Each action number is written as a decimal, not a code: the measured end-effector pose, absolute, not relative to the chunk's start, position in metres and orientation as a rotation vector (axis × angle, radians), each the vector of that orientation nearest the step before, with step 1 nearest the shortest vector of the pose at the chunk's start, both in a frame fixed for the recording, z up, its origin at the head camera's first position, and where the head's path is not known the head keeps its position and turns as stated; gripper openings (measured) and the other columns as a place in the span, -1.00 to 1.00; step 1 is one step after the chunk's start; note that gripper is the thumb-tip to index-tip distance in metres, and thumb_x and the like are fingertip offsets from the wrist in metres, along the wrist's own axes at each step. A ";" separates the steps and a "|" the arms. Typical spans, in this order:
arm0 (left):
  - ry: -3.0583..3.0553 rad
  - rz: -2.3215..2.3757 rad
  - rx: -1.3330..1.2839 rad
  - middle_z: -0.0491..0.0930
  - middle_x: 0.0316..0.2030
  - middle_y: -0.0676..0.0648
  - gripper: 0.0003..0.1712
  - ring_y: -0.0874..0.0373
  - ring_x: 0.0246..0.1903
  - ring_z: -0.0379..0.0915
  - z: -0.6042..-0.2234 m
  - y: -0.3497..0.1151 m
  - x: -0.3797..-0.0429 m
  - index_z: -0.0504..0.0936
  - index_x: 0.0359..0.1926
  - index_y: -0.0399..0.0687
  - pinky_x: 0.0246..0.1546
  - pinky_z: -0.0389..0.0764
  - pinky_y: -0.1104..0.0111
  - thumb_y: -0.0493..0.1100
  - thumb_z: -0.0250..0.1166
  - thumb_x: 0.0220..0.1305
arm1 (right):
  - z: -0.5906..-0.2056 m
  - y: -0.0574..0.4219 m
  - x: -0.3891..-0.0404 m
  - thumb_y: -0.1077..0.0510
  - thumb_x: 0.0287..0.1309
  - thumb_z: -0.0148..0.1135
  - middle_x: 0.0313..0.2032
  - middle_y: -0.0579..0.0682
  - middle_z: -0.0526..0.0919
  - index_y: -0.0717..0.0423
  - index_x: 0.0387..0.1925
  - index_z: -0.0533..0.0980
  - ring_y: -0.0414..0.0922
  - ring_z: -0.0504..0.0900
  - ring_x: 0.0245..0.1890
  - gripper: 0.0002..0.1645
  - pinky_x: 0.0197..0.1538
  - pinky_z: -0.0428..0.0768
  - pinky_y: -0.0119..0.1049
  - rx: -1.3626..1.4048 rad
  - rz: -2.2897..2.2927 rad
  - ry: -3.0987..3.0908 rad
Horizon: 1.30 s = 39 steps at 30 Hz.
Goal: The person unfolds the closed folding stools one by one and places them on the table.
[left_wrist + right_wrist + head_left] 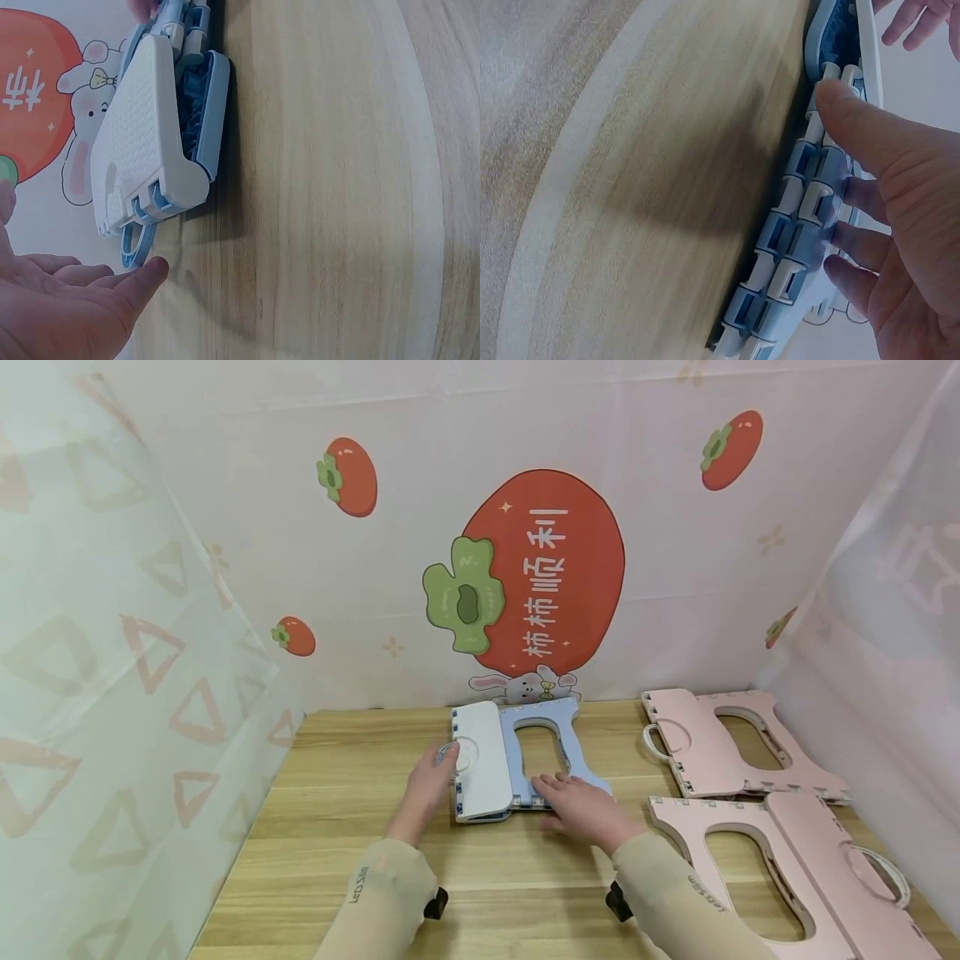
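A folded plastic step stool [483, 768] in white and light blue lies flat on the wooden table, its white top to the left and its blue leg panel to the right. Beside its left end is my left hand [435, 777], fingers extended near the small blue carry handle [139, 244]. The left wrist view shows that palm turned upward, gripping nothing. My right hand [581, 806] rests on the front of the blue panel with fingers fairly straight. In the right wrist view, its thumb [847, 112] lies along the hinged front edge [787, 225].
Two folded pink step stools lie at the right: one farther back [705, 739], the other nearer [813, 877]. A printed cloth backdrop [390, 568] rises behind the table [337, 827], and cloth also hangs at both sides.
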<state>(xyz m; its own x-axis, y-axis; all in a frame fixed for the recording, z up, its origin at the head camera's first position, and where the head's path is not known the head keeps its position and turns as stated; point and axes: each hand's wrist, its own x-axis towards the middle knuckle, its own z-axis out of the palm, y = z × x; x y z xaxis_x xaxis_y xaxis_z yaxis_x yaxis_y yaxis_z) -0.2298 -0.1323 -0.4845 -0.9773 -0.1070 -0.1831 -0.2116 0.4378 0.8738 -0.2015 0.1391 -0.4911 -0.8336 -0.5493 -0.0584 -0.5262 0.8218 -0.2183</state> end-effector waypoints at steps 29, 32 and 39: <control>1.830 2.319 -0.489 0.20 0.45 -0.45 -0.22 -0.31 0.38 0.29 -0.495 -0.149 -0.232 -0.06 0.56 -0.44 0.40 0.41 0.06 -0.10 0.04 0.59 | -0.510 0.130 -0.204 0.28 0.29 0.33 -0.05 0.09 0.76 0.14 -0.04 0.59 0.07 0.74 -0.08 -0.78 -0.12 0.76 -0.06 -1.056 -0.205 3.213; 1.764 2.351 -0.495 0.20 0.46 -0.45 -0.27 -0.35 0.37 0.28 -0.494 -0.153 -0.230 -0.05 0.56 -0.43 0.40 0.42 0.03 -0.13 -0.03 0.60 | -0.508 0.130 -0.202 0.29 0.26 0.36 -0.08 0.09 0.77 0.15 -0.05 0.59 0.06 0.75 -0.12 -0.77 -0.17 0.76 -0.07 -1.061 -0.216 3.212; 1.712 2.362 -0.549 0.20 0.42 -0.54 -0.31 -0.38 0.33 0.34 -0.496 -0.158 -0.228 -0.02 0.56 -0.42 0.35 0.48 0.03 -0.18 -0.05 0.59 | -0.505 0.132 -0.197 0.30 0.22 0.38 -0.17 0.06 0.78 0.15 -0.10 0.58 0.02 0.74 -0.23 -0.77 -0.30 0.75 -0.12 -1.118 -0.244 3.227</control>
<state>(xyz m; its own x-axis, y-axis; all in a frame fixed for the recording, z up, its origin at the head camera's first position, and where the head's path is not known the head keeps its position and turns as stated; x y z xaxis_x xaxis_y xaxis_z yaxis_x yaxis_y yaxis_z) -0.2280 -0.1577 -0.4960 -0.9171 -0.0745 -0.3916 -0.3489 -0.3248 0.8790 -0.1974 0.1319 -0.5054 -0.7515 -0.5835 0.3080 -0.6232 0.7810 -0.0409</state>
